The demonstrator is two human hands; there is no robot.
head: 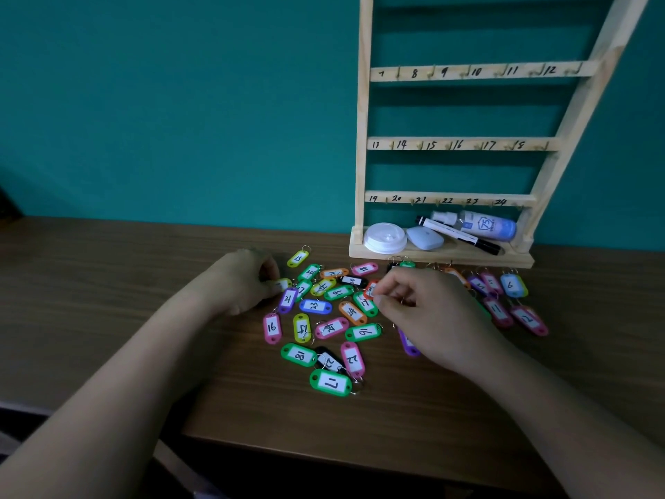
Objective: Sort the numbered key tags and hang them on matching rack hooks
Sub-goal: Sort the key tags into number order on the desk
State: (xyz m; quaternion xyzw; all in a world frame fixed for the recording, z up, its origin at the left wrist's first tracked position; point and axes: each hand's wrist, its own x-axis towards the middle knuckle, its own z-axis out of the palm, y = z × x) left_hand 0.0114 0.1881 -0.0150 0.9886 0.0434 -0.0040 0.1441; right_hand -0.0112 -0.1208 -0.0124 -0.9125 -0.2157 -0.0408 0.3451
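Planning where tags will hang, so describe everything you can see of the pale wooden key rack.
The pale wooden key rack stands on the brown table before the teal wall. Three crossbars carry small hooks beside handwritten numbers 7 to 24; all visible hooks are bare. Its base tray holds a white round lid, a black-capped marker and a labelled bottle.

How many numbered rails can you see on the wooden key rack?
3: the top rail, marked 7 to 12; the middle rail, 13 to 18; the bottom rail, 19 to 24. A rail for 1 to 6 may be hidden above the frame.
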